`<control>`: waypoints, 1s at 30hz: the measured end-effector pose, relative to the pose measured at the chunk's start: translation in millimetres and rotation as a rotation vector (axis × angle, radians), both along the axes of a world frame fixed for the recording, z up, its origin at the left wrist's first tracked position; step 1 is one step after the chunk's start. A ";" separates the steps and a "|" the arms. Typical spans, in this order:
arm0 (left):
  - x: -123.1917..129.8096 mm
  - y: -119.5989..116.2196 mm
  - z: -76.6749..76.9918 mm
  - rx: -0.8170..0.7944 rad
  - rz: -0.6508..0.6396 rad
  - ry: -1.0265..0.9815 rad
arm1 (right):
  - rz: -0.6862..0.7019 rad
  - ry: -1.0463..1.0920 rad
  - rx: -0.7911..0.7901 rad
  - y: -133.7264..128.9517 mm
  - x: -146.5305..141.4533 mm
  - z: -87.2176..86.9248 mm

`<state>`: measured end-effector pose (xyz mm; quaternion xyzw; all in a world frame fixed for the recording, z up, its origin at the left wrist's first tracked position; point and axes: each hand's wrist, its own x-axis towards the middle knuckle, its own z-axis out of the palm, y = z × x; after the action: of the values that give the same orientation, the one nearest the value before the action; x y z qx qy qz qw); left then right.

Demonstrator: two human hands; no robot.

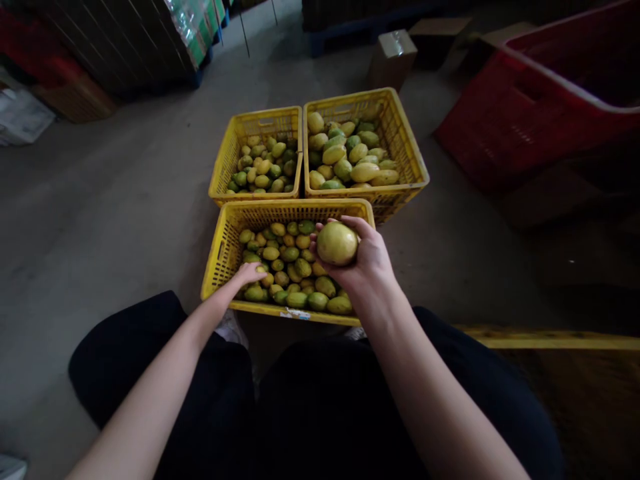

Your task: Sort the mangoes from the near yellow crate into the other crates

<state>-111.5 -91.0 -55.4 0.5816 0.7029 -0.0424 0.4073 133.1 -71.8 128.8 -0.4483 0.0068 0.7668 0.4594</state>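
Note:
My right hand (367, 257) is raised over the right side of the front yellow crate (216, 263). Its fingers curl round a big, smooth, roundish yellow-green fruit (337, 243), held up in the palm. Down in the same crate, at its left side, my left hand (247, 273) has its fingertips closed on a small yellow fruit (261, 269). Many loose green and yellow fruits (303, 267) lie around it, mostly oval and smaller than the one in my right hand.
Behind stand two more yellow crates: the left one (220, 160) has small fruits, the right one (413, 150) larger, longer ones. A red bin (500, 113) is at the right. A cardboard box (393, 57) stands on the grey floor (125, 193) behind. My knees flank the front crate.

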 end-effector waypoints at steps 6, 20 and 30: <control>-0.2 13.3 68.9 -0.017 0.279 -0.632 | 0.030 -0.036 0.049 -0.7 -15.6 -5.4; 61.8 -22.6 198.0 0.102 1.036 -1.736 | 0.072 -0.232 0.564 -21.0 -40.0 16.7; 55.9 5.9 176.0 0.076 0.926 -1.808 | -0.086 -0.033 0.539 -8.9 -54.5 -2.6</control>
<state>-55.6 -85.1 120.6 0.0792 0.2887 0.5976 0.7438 78.7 -80.7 126.2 -0.3217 -0.1858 0.7132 0.5945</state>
